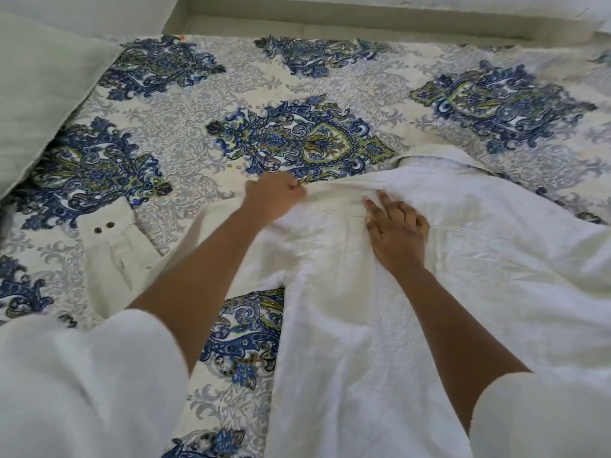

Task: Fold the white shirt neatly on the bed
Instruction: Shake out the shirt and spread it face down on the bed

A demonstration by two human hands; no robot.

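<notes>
I see the patterned bedsheet (185,127) under both hands. The white shirt (363,309) lies spread on it, beneath my right hand (396,229), which presses flat with straight fingers. My left hand (274,198) pinches the shirt's far edge, with the cuff (109,233) to its left.

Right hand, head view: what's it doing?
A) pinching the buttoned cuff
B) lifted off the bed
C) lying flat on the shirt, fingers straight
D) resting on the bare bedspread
C: the right hand lies flat with straight fingers on the white shirt, while the left hand grips the shirt's far edge with curled fingers.
</notes>
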